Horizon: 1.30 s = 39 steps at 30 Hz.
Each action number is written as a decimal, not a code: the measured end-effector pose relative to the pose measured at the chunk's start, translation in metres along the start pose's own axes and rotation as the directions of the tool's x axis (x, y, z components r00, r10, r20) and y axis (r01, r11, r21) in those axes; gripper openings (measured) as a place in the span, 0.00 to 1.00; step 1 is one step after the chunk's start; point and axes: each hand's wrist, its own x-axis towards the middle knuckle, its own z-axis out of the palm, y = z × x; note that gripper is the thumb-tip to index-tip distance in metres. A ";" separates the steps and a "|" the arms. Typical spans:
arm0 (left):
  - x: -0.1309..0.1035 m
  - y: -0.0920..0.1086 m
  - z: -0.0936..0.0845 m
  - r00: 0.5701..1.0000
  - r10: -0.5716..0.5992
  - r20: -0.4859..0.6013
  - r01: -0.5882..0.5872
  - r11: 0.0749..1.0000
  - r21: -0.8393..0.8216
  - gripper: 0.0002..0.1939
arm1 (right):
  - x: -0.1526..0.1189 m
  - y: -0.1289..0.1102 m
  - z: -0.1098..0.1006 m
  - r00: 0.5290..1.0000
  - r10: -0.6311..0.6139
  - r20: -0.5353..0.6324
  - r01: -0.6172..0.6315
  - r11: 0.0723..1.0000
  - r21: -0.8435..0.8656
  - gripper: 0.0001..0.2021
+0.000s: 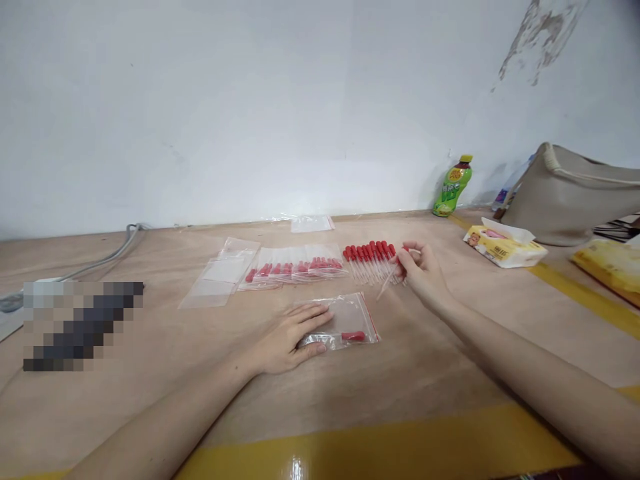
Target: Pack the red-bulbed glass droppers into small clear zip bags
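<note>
My left hand [293,337] lies flat, fingers stretched out, on a clear zip bag [350,310]. Inside that bag is a dropper with a red bulb [353,336], its bulb towards the bag's red-edged zip end. My right hand [419,270] pinches another red-bulbed dropper [385,287], its clear tube slanting down to the left. Just left of the right hand, several loose droppers [367,252] lie side by side, red bulbs facing the wall. Beyond the left hand, filled zip bags [295,267] with red-bulbed droppers overlap in a row.
Flat bags without droppers [215,280] lie left of the row, and another bag [313,224] lies by the wall. A green bottle [453,187], a tissue pack [505,247] and a grey bag [565,193] stand right. At left are a cable [113,257] and a blurred dark object [85,330].
</note>
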 end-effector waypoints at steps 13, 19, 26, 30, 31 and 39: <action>0.001 0.002 -0.001 1.000 -0.012 -0.024 0.012 1.000 0.005 0.29 | -0.054 0.004 -0.011 0.830 0.467 0.305 -0.529 0.832 0.167 0.12; 0.000 0.003 -0.001 0.999 -0.013 -0.029 0.013 1.000 -0.002 0.28 | -0.051 0.005 -0.017 0.820 0.341 0.460 -0.279 0.939 -0.199 0.13; 0.000 0.005 -0.003 1.000 -0.012 -0.025 0.012 1.000 -0.004 0.28 | -0.053 -0.008 -0.016 0.808 0.346 0.476 -0.288 0.938 -0.194 0.13; 0.000 0.004 -0.003 1.000 -0.015 -0.020 0.015 1.000 -0.004 0.28 | -0.044 -0.009 -0.022 0.888 0.311 0.338 -0.317 0.948 -0.039 0.11; 0.000 0.004 -0.003 1.000 -0.015 -0.016 0.015 1.000 -0.005 0.28 | -0.039 -0.009 -0.026 0.905 0.322 0.279 -0.342 0.939 0.026 0.11; 0.000 0.004 -0.002 1.000 -0.017 -0.018 0.017 1.000 -0.013 0.28 | -0.018 -0.012 -0.050 0.901 0.424 0.087 -0.433 0.884 0.177 0.07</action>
